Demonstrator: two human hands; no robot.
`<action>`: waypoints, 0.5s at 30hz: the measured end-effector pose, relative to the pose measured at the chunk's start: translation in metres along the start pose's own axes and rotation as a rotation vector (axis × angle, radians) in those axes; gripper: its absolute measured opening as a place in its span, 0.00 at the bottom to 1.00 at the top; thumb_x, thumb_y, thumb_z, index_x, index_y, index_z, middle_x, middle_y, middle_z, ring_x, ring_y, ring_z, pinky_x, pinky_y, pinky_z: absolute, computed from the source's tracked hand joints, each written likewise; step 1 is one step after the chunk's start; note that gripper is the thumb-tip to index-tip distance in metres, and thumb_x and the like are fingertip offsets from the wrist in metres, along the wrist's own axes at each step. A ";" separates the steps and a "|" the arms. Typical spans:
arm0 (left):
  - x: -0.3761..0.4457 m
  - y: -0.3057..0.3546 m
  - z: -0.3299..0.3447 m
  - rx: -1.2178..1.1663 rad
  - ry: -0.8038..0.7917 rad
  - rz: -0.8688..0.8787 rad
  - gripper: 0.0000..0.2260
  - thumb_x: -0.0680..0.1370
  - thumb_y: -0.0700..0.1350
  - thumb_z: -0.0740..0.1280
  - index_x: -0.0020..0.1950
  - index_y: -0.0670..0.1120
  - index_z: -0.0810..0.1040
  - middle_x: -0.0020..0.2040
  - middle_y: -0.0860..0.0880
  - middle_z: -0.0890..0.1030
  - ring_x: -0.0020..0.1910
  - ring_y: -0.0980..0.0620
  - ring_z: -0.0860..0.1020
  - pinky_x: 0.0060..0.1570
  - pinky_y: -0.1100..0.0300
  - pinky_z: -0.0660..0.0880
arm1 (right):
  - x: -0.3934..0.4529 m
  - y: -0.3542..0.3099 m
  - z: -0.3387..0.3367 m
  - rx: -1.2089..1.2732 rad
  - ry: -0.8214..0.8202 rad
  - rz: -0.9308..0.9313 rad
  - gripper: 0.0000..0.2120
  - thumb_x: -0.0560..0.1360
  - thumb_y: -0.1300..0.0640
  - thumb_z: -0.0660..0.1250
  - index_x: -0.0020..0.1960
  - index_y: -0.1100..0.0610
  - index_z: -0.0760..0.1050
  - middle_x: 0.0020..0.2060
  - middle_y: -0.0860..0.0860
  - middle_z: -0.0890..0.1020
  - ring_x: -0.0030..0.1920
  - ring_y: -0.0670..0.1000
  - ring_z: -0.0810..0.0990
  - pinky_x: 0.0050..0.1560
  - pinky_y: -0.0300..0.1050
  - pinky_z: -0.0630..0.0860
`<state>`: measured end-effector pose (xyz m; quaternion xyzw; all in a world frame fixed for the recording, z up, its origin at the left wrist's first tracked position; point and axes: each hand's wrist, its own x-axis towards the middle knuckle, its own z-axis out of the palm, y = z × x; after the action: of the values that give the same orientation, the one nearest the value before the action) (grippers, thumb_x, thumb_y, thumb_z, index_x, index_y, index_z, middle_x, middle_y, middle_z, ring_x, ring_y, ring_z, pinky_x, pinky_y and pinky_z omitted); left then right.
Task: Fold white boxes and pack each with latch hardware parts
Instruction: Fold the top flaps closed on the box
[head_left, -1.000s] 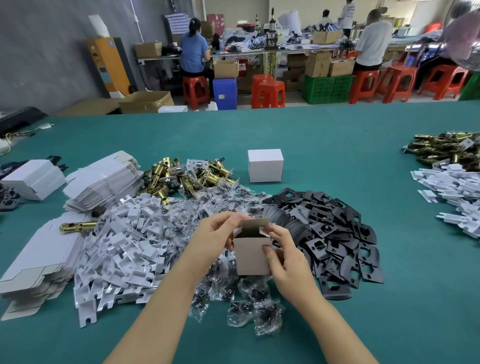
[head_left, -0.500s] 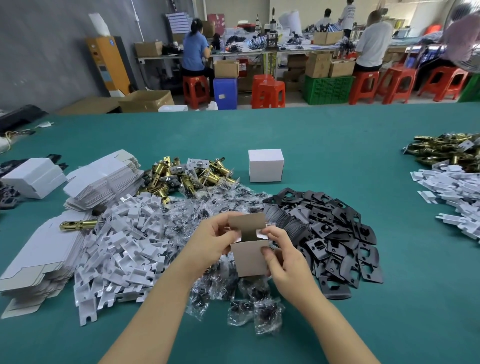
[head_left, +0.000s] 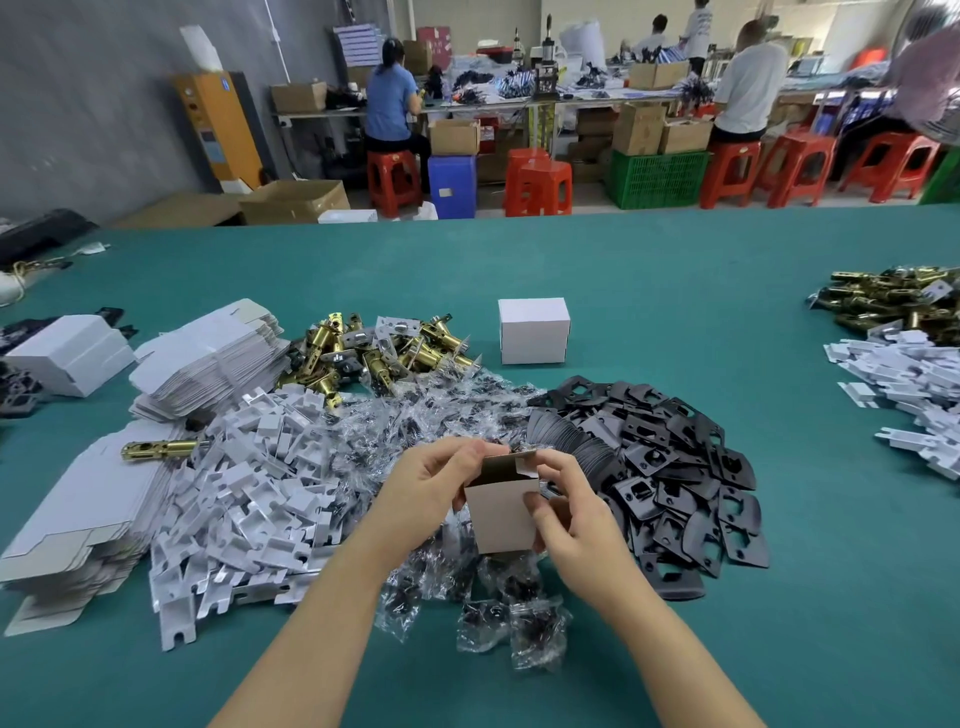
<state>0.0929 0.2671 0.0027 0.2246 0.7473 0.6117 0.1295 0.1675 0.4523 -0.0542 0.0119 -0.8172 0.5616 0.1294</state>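
Both hands hold a small white cardboard box (head_left: 501, 514) upright above the table's middle, its top flap bent over the opening. My left hand (head_left: 431, 486) grips its left side and top edge. My right hand (head_left: 563, 501) pinches its right side, thumb on the front face. Beneath lie clear plastic bags of screws (head_left: 511, 631). Black strike plates (head_left: 675, 467) are heaped to the right, white plastic inserts (head_left: 249, 499) to the left. Brass latch bolts (head_left: 374, 353) lie further back. A folded, closed white box (head_left: 533, 331) stands beyond them.
Flat unfolded box blanks (head_left: 208, 358) are stacked at the left, more (head_left: 78, 525) at the near left with one brass latch (head_left: 161, 447) on top. More white parts (head_left: 914, 384) and brass latches (head_left: 893, 299) lie at the right edge. People work at benches behind the green table (head_left: 675, 270).
The box's top flap has been folded down from raised to nearly over the opening. Both hands have kept their hold and stayed in place.
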 end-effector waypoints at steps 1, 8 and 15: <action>0.000 -0.001 0.000 0.001 0.009 -0.005 0.13 0.82 0.58 0.63 0.53 0.58 0.87 0.36 0.54 0.80 0.32 0.61 0.72 0.34 0.70 0.70 | 0.000 0.001 0.000 0.020 -0.001 0.000 0.20 0.83 0.54 0.63 0.61 0.27 0.66 0.59 0.30 0.77 0.39 0.53 0.82 0.33 0.51 0.82; 0.002 -0.012 -0.003 0.074 -0.059 -0.070 0.11 0.77 0.57 0.70 0.58 0.59 0.84 0.36 0.40 0.73 0.36 0.42 0.73 0.38 0.50 0.73 | 0.004 0.001 -0.001 0.147 0.066 0.057 0.11 0.79 0.37 0.58 0.60 0.36 0.66 0.50 0.46 0.83 0.36 0.46 0.82 0.32 0.48 0.80; -0.001 -0.017 -0.012 0.131 -0.139 -0.072 0.13 0.79 0.51 0.72 0.62 0.64 0.82 0.48 0.50 0.83 0.37 0.45 0.80 0.37 0.51 0.81 | 0.007 -0.008 0.001 0.111 -0.015 0.051 0.18 0.77 0.32 0.56 0.63 0.32 0.75 0.59 0.33 0.79 0.56 0.42 0.79 0.42 0.40 0.80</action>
<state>0.0856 0.2536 -0.0112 0.2477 0.7824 0.5396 0.1880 0.1617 0.4488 -0.0453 0.0022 -0.7857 0.6091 0.1080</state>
